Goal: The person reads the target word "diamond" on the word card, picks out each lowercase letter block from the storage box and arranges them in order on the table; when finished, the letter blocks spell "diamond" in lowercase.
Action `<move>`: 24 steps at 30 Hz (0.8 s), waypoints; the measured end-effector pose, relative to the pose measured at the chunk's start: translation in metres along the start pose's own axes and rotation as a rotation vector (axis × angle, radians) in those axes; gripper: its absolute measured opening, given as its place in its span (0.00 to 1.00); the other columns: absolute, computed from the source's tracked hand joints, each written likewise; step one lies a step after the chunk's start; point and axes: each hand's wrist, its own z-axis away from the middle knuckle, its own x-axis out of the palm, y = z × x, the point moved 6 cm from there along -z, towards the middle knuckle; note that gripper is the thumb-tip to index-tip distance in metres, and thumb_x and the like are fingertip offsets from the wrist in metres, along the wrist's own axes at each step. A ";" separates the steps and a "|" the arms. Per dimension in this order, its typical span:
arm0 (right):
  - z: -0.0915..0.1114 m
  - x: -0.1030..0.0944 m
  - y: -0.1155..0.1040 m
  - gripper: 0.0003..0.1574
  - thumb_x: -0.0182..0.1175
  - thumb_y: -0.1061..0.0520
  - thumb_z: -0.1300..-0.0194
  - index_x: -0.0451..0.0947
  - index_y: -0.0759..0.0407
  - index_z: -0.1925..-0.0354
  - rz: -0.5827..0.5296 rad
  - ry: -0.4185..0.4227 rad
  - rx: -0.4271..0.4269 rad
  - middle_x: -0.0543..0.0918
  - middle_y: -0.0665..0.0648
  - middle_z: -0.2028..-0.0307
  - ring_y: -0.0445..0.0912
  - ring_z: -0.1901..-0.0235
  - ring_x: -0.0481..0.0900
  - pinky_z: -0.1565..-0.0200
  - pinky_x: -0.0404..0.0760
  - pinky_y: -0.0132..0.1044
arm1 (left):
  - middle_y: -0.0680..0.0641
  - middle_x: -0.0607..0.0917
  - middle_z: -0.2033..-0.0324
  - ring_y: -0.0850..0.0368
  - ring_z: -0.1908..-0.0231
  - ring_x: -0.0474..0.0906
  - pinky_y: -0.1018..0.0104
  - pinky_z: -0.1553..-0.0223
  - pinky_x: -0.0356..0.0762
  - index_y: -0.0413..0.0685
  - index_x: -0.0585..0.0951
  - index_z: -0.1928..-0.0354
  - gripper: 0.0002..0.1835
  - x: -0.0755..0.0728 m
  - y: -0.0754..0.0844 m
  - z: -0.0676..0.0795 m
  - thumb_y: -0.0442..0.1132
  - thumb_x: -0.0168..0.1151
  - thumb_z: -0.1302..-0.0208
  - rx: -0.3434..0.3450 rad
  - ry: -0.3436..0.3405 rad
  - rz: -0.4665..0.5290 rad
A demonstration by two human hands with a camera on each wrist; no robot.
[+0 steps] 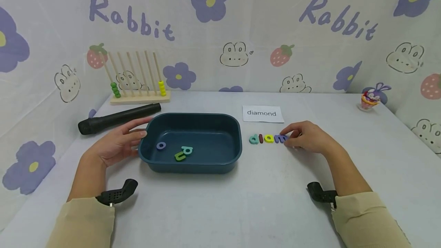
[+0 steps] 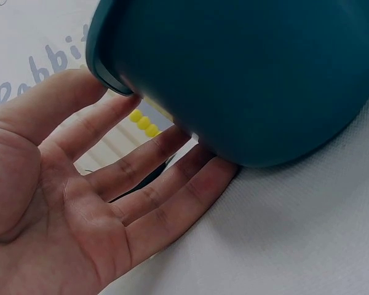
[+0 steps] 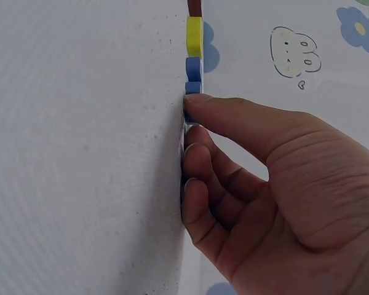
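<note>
By the left hand (image 1: 118, 144), fingers extended, the tray (image 1: 189, 167) is touched at nine o'clock; the purple o (image 1: 164, 146) inside seems needed next; beyond three o'clock the m (image 1: 276, 139), apparently being aligned, is pinched by the right hand (image 1: 306, 137).

A tub (image 1: 191, 168) stood on the bench (image 1: 241, 209) with three letters (image 1: 189, 148) in it. Behind it to the left lay a rod (image 1: 120, 119), an abacus (image 1: 140, 98) behind that. Right of the tub ran a letter row (image 1: 272, 139), a card (image 1: 263, 114) behind it, a toy (image 1: 370, 99) far right.
</note>
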 end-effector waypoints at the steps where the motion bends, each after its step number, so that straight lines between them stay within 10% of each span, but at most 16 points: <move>1: 0.000 0.000 0.000 0.24 0.67 0.56 0.34 0.83 0.57 0.41 0.001 -0.001 0.001 0.79 0.59 0.60 0.49 0.64 0.76 0.64 0.73 0.38 | 0.57 0.76 0.36 0.57 0.41 0.79 0.56 0.45 0.82 0.64 0.62 0.21 0.33 0.000 0.000 0.000 0.46 0.60 0.23 -0.001 0.001 0.001; 24: 0.003 -0.002 -0.003 0.29 0.68 0.53 0.34 0.78 0.57 0.36 0.012 -0.026 -0.010 0.81 0.60 0.57 0.49 0.62 0.77 0.62 0.74 0.38 | 0.54 0.74 0.32 0.55 0.39 0.77 0.55 0.43 0.81 0.64 0.61 0.20 0.34 0.000 -0.001 0.000 0.47 0.60 0.23 -0.011 0.007 -0.029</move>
